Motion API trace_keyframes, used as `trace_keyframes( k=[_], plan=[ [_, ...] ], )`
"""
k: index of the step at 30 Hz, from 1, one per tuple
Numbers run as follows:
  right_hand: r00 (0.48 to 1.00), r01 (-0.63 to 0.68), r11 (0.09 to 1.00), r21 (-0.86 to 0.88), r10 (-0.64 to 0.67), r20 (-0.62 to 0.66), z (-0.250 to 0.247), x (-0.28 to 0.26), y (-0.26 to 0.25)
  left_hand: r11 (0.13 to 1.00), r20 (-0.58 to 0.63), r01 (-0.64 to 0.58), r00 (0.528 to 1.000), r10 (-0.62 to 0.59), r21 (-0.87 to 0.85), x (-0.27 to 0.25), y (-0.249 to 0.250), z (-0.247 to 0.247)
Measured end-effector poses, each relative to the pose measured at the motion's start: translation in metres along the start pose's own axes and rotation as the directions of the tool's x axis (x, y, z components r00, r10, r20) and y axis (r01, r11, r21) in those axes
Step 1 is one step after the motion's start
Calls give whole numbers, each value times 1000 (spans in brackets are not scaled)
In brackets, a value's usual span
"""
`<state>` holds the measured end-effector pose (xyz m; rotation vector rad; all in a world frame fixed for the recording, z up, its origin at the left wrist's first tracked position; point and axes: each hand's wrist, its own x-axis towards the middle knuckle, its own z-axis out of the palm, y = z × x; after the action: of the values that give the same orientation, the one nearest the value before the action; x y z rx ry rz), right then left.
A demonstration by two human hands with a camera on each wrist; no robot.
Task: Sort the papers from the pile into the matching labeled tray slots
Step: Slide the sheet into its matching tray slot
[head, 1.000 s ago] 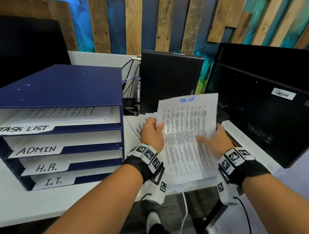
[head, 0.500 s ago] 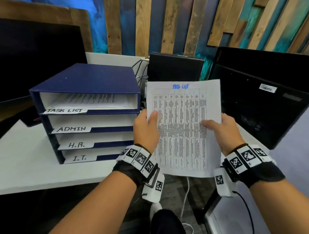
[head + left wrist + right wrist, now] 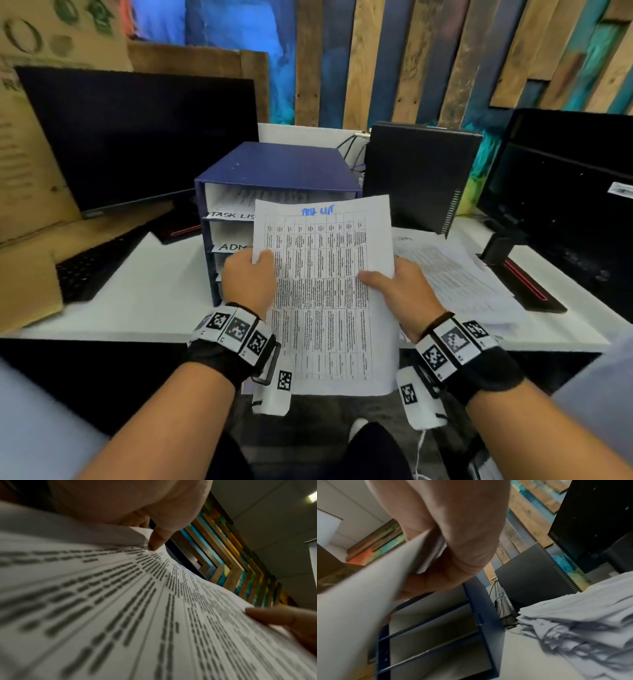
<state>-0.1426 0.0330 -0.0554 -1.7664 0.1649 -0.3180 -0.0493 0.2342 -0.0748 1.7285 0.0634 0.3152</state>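
Note:
A printed table sheet [image 3: 325, 291] with a blue handwritten heading is held up in front of the blue tray stack [image 3: 274, 168]. My left hand [image 3: 248, 277] pinches its left edge and my right hand [image 3: 399, 291] pinches its right edge. The sheet [image 3: 154, 615] fills the left wrist view, the thumb pressed on it. Its blank back [image 3: 359, 608] shows in the right wrist view, with the tray stack [image 3: 481, 608] behind. Slot labels TASK LIST [image 3: 231, 214] and ADMIN [image 3: 231, 246] show partly; the lower labels are hidden by the sheet. The paper pile [image 3: 455, 274] lies on the desk to the right.
The white desk [image 3: 154, 291] carries a dark monitor [image 3: 137, 137] and a keyboard [image 3: 92, 267] at the left, a black computer case [image 3: 421, 174] behind the pile and another monitor [image 3: 565, 192] at the right. The paper pile [image 3: 582, 622] is untidy.
Both hands have carried the sheet leftward from over the pile to in front of the tray stack. The view has swung left, so the stack now sits at the centre.

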Motion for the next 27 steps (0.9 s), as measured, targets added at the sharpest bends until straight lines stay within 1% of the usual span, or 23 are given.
trace_keyframes(
  k=[2, 4, 6, 7, 9, 12, 16, 17, 19, 20, 21, 22, 24, 27],
  plan=[
    [999, -33, 999, 30, 32, 36, 12, 2, 4, 999, -6, 28, 1000, -28, 29, 12, 7, -18],
    [992, -100, 992, 72, 93, 88, 19, 1, 10, 995, -15, 51, 999, -50, 85, 24, 18, -32],
    [977, -171, 983, 65, 161, 139, 26, -2, 14, 983, -32, 82, 996, -77, 165, 37, 29, -44],
    [973, -187, 981, 50, 177, 150, 29, -3, 15, 977, -52, 95, 995, -86, 193, 44, 33, -48],
    [977, -174, 984, 46, 167, 132, 36, 0, 13, 973, -66, 104, 994, -92, 206, 54, 43, -55],
    [990, -135, 986, 98, 132, 41, 45, 16, 3, 976, -25, 76, 997, -73, 202, 65, 50, -61],
    [991, -97, 991, 92, 105, -85, 51, 45, -15, 979, 18, 141, 989, -145, 148, 58, 50, -73],
    [989, -92, 992, 83, 100, -106, 52, 52, -19, 972, 51, 178, 981, -188, 151, 53, 48, -76],
    [984, -80, 993, 93, 93, -151, 54, 65, -27, 957, 169, 256, 946, -277, 136, 40, 46, -81],
    [980, -70, 991, 114, 89, -179, 54, 71, -31, 957, 226, 259, 932, -282, 127, 33, 46, -81],
    [973, -68, 989, 133, 95, -209, 52, 73, -36, 966, 255, 231, 933, -255, 118, 30, 46, -80],
    [966, -61, 987, 147, 95, -239, 51, 77, -40, 977, 246, 190, 946, -209, 98, 30, 45, -78],
    [951, -18, 994, 110, 50, -304, 47, 81, -43, 993, 161, 116, 980, -119, 30, 39, 44, -73],
    [914, 68, 997, -41, -78, -398, 46, 72, -43, 998, 15, 55, 998, -54, -44, 56, 46, -63]
  ],
)
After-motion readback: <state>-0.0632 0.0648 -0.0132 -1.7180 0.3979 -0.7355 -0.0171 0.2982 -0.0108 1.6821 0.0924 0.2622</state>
